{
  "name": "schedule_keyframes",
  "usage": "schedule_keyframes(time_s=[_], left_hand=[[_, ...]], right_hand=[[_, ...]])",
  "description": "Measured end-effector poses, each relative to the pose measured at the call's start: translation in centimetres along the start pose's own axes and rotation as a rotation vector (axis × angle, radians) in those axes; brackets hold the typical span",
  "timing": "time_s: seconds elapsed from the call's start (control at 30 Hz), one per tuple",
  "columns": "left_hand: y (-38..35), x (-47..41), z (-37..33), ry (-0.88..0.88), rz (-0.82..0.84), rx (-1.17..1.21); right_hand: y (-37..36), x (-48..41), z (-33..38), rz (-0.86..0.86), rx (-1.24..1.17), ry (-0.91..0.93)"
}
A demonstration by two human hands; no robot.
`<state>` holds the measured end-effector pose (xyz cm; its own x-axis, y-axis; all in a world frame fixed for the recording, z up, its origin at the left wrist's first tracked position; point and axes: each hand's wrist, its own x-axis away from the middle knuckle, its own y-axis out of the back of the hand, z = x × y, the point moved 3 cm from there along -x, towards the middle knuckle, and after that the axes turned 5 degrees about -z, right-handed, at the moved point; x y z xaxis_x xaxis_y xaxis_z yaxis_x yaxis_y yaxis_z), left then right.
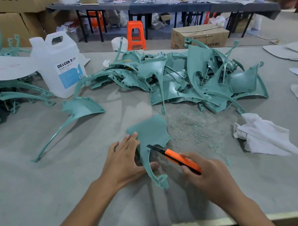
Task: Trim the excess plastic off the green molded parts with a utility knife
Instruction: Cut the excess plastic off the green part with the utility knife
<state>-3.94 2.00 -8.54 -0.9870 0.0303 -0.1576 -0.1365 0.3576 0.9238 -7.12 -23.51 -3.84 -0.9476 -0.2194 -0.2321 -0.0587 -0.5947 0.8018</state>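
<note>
currently left hand [126, 163] grips a green molded part [152, 132] near the front middle of the grey table [43, 197], fingers over its back, thumb pinching the front. the part stands tilted, curved tail pointing toward the person. right hand [208, 176] is curled tight round the orange utility knife [182, 160], dark blade end touching the part's jagged right edge. green shavings [188, 129] are scattered just right of the part. a white cloth [262, 135] lies further right. a big pile of green parts [196, 78] sits behind, a single green part [81, 109] lies to the left, and a white dexcon jug [60, 67] stands at back left.
</note>
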Motion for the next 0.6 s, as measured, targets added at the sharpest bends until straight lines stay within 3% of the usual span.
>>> schedule_keyframes(time_s=[0.13, 0.27, 0.6], left_hand=[[-0.13, 0.12, 0.13, -0.001, -0.026, 0.007], [-0.36, 0.21, 0.17, -0.01, -0.039, 0.005], [-0.31, 0.37, 0.21, -0.022, -0.066, -0.01]], right_hand=[[-0.26, 0.48, 0.72, 0.016, -0.039, 0.049], [0.16, 0.26, 0.17, -0.045, -0.004, 0.025], [-0.02, 0.97, 0.0, -0.007, -0.049, -0.03]])
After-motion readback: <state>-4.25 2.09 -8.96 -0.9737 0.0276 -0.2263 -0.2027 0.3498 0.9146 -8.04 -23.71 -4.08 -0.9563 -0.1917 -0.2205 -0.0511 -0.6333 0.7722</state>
